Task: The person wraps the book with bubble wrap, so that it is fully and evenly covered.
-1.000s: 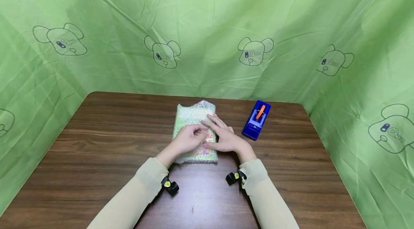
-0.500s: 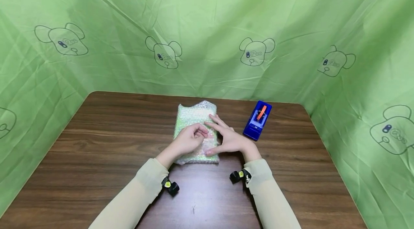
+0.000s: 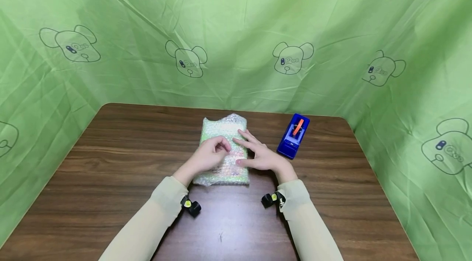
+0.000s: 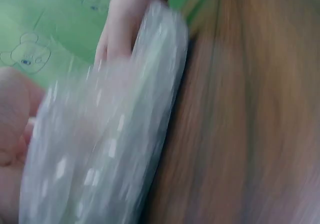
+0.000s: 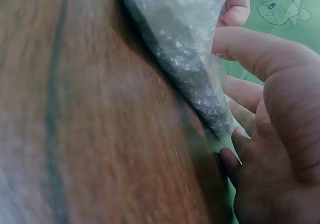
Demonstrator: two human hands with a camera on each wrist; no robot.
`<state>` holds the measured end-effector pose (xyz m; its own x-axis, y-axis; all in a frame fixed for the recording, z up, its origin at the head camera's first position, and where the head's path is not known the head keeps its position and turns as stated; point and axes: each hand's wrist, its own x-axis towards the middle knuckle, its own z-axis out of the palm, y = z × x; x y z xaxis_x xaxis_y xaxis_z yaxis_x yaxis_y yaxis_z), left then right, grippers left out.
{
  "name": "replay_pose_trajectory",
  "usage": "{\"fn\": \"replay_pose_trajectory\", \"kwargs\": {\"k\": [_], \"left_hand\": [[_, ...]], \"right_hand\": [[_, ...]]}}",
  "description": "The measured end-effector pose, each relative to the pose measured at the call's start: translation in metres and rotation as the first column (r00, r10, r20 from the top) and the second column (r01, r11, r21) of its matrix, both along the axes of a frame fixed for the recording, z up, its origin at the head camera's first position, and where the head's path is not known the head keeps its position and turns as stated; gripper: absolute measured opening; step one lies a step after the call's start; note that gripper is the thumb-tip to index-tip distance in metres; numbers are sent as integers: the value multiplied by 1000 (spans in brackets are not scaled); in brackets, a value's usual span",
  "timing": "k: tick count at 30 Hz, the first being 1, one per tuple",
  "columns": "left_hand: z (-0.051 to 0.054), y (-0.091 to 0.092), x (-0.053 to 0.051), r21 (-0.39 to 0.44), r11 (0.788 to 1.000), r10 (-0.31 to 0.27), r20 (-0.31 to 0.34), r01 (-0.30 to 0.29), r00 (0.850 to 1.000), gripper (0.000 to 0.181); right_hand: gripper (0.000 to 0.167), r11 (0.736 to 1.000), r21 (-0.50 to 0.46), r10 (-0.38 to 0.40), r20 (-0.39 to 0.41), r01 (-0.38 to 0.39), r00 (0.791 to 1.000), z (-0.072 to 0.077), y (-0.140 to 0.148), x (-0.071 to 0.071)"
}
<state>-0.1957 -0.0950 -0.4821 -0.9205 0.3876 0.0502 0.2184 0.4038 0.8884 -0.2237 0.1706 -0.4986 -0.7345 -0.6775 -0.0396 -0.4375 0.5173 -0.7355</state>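
Note:
A flat package in bubble wrap [image 3: 221,130], with green and pink showing through, lies on the table in front of me. Over its left half is my left hand [image 3: 208,154], fingers curled and thumb close to the fingertips. Whether wrap or anything else is between them is hidden, and the left wrist view is blurred. My right hand [image 3: 262,157] spreads its fingers over the package's right edge. In the right wrist view its thumb and fingers [image 5: 240,91] lie along the wrap [image 5: 185,49], not closed round it.
A blue tape dispenser [image 3: 289,146] with an orange centre stands to the right of the package, just beyond my right hand. The brown wooden table [image 3: 129,162] meets green printed cloth [image 3: 236,80] at the back and sides.
My left hand has moved a little left and up over the package, showing more of its lower left corner. The right hand has shifted slightly right, keeping its fingers spread.

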Motion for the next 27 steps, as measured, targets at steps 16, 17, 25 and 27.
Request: {"fn": "replay_pose_trajectory", "kwargs": {"k": [16,17,25,27], "left_hand": [[6,-66,-13,-341,895,-320,-40,288,946,89],[5,-66,-12,-342,892,-327,-35,296,944,94],[1,-62,-6,-359,876,-352,-17,323,936,121],[-2,-62,-6,-362,873,-361,-29,327,932,124]], "right_hand": [[77,998,57,3,0,-3,1000,-1,-1,1],[76,998,57,3,1,-3,1000,-1,-1,1],[69,999,51,19,-9,-18,1000,0,0,2],[69,999,48,16,-9,-16,1000,-1,0,2]]}}
